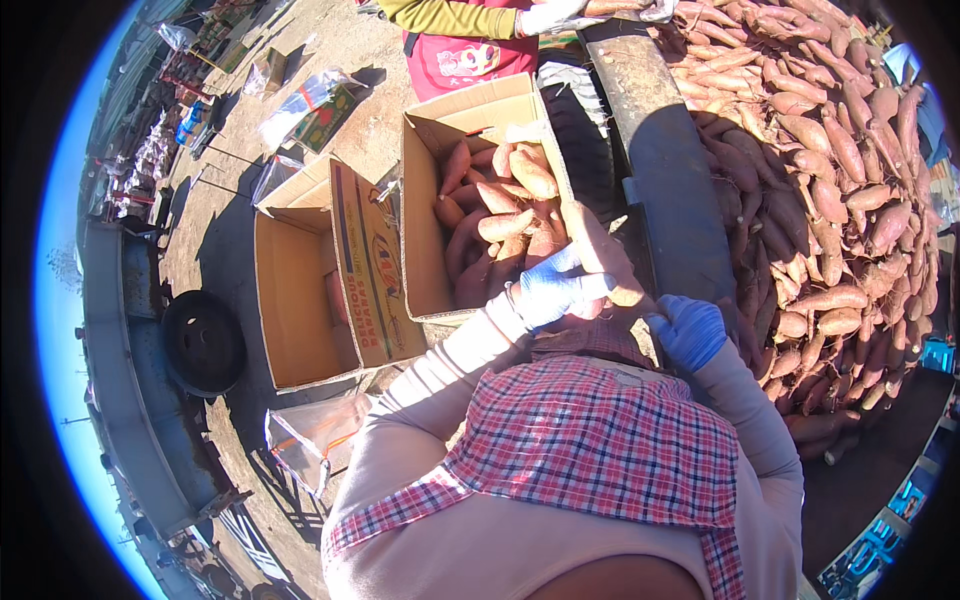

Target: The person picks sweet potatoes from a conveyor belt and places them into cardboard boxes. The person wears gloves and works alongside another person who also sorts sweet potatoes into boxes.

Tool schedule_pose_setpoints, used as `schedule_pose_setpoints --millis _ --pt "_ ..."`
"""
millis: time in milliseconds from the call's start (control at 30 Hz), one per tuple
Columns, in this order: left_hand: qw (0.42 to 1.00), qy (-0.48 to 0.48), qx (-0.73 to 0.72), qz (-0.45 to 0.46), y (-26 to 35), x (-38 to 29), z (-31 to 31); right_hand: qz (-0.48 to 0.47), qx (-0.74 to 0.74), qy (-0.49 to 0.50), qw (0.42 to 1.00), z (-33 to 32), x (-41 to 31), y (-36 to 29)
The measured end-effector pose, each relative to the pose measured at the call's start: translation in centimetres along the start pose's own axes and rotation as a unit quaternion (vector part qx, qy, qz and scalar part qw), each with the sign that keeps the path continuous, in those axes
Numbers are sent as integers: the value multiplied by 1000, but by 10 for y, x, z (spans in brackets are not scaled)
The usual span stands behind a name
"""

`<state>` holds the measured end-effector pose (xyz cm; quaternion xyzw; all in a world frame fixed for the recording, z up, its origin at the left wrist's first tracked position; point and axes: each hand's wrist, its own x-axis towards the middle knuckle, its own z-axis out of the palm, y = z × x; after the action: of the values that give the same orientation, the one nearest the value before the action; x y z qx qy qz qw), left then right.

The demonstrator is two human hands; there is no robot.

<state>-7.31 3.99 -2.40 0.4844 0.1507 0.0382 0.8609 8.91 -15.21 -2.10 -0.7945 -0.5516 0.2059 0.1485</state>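
My left hand (559,289), in a blue knit glove, grips a long sweet potato (600,251) above the near corner of a filled cardboard box. At the potato's tapered lower end my right hand (691,331), gloved in blue too, is curled around the tip; its fingertips are partly hidden. Many reddish sweet potatoes (499,199) lie inside the filled cardboard box (424,277). To its left stands a second cardboard box (300,300) with printing on its side. A little reddish produce shows at its bottom, mostly hidden by the wall.
On my right, a big heap of sweet potatoes (832,187) rises behind a dark ledge (675,187). A co-worker (472,45) in white gloves holds a sweet potato at the top. Clear plastic bags (315,442), a tyre (202,343) and a metal truck body (135,360) are at left.
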Motion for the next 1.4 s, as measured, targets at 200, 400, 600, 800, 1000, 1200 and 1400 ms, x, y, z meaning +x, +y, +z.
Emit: schedule_pose_setpoints --millis 200,400,600,800,1000,1200,1400 --pt "950 64 246 182 25 -29 -1 161 216 38 962 40 22 1" --pt "845 435 252 183 84 -127 -137 170 261 75 947 41 12 10" --pt "522 658 536 -83 91 -217 -235 193 309 110 925 44 -5 11" --pt "556 418 717 44 54 -86 -198 173 339 129 916 47 -15 2" --pt "565 79 803 -174 -5 61 -139 229 321 192 899 46 -44 -8" --pt "411 -133 864 -260 -43 122 -166 333 286 222 871 46 -96 -20" --pt "397 -245 857 -218 -42 144 -187 409 367 258 795 46 -132 -25"
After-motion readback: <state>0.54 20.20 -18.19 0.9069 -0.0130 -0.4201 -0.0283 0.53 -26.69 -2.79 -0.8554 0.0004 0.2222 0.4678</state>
